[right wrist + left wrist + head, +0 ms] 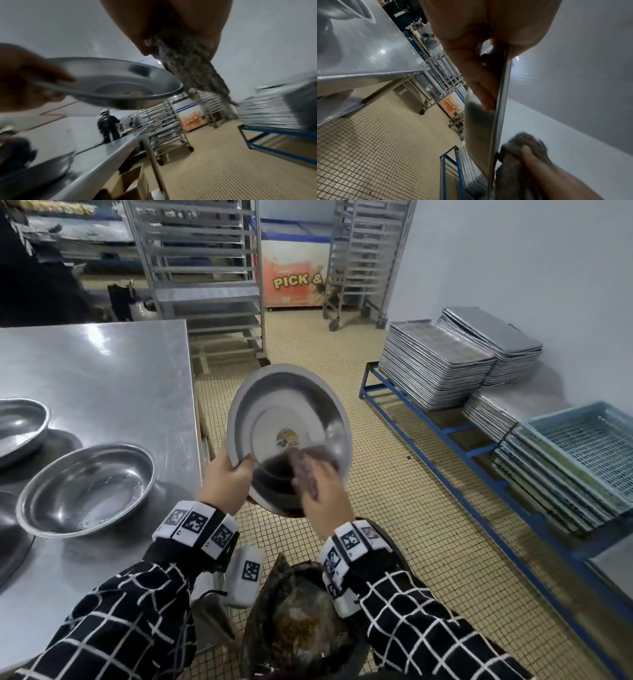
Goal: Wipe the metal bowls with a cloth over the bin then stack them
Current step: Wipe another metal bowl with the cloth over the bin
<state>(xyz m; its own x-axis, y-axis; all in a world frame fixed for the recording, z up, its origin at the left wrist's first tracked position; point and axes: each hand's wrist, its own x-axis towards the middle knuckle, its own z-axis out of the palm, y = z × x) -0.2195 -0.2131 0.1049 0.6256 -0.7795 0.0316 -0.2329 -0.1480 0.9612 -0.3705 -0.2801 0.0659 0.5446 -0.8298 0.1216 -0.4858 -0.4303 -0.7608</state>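
Observation:
My left hand (228, 474) grips the near-left rim of a metal bowl (291, 412), tilted so its inside faces me, with a round sticker at its centre. It hangs above the dark bin (301, 618) near my body. My right hand (322, 491) clutches a grey-brown cloth (305, 463) against the bowl's lower inner wall. In the left wrist view the bowl (481, 135) shows edge-on, pinched between my thumb and fingers (477, 75), with the cloth (522, 148) beside it. The right wrist view shows the cloth (192, 70) hanging from my hand next to the bowl (109, 83).
Two more metal bowls (85, 487) (19, 426) sit on the steel table (102, 371) at my left. Stacked baking trays (435, 364) and blue crates (582, 450) rest on a blue frame at right. Wheeled racks (205, 268) stand across the tiled floor. A person (109, 128) stands far off.

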